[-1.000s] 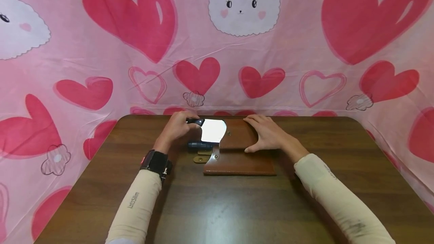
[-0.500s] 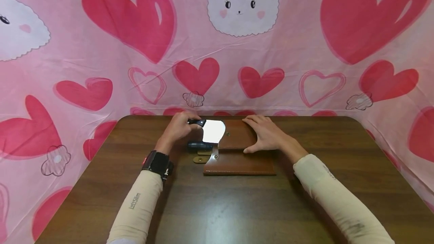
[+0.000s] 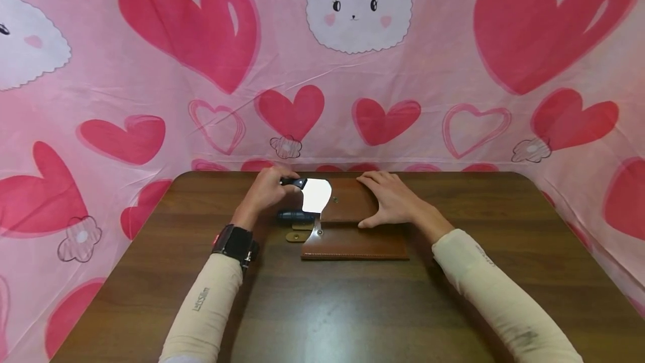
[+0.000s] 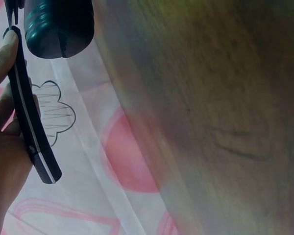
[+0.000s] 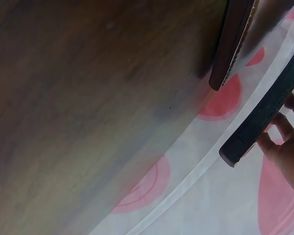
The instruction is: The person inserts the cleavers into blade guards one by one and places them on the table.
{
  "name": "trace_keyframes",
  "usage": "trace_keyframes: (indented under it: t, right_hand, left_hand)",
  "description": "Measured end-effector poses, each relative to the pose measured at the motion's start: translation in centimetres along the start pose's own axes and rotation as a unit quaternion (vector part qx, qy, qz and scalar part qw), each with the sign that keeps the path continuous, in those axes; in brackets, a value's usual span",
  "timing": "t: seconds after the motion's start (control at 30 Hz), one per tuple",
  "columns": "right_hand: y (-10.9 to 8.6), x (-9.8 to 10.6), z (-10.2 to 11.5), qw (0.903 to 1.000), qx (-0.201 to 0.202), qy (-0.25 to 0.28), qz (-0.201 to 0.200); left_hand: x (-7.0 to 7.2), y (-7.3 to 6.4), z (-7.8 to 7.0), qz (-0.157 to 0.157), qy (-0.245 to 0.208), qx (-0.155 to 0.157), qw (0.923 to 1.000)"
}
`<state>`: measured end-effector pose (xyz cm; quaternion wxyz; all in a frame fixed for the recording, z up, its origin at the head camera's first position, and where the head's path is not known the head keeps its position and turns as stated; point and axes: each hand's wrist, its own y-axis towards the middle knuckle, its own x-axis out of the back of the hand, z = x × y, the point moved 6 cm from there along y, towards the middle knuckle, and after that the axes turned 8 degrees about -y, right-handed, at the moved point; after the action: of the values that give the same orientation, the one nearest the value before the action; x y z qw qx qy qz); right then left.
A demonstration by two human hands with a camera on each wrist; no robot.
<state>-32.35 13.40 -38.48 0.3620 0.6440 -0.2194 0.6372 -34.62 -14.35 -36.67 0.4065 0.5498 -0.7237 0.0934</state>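
My left hand (image 3: 269,189) grips the black handle (image 4: 29,112) of a cleaver, fingers and thumb on either side. Its blade (image 3: 316,195) shines white and points right, its far end hidden at the curved mouth of a brown leather sheath (image 3: 353,200). Around that sheath's right part my right hand (image 3: 393,200) spreads, thumb at the near edge and fingers at the far edge. In the right wrist view the fingers (image 5: 284,125) lie against the held sheath (image 5: 262,117). Nearer to me, a second brown sheath (image 3: 358,245) lies on the table, partly covered by the first.
A dark ridged handle (image 3: 296,216) sticks out left from the second sheath, just below the cleaver. Tan straps with snaps (image 3: 297,237) lie beside it. The wooden table (image 3: 322,307) ends at a pink heart-patterned cloth (image 3: 433,60).
Less of the cleaver's blade shows than before. My left hand has shifted slightly right and the held sheath slightly left. The second sheath has stayed in place.
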Motion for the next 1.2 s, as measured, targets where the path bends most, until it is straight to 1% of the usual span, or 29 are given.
trace_keyframes:
  t: [0.17,0.53,0.77,1.2]
  right_hand:
    - [0.2,0.0,0.2,1.0000,0.001,-0.003,-0.004]
    - [0.3,0.2,0.7,1.0000,0.001,-0.005,-0.005]
    - [0.6,0.0,0.9,1.0000,-0.001,-0.003,0.000]
    - [0.7,-0.1,1.4,1.0000,-0.001,-0.002,-0.004]
  left_hand:
    - [-0.1,0.0,0.1,0.000,-0.003,0.005,1.0000]
    - [-0.2,0.0,-0.2,0.003,-0.009,0.004,0.9999]
    - [-0.3,0.1,-0.2,0.003,0.000,0.004,1.0000]
    - [-0.5,0.1,-0.3,0.004,0.006,0.005,1.0000]
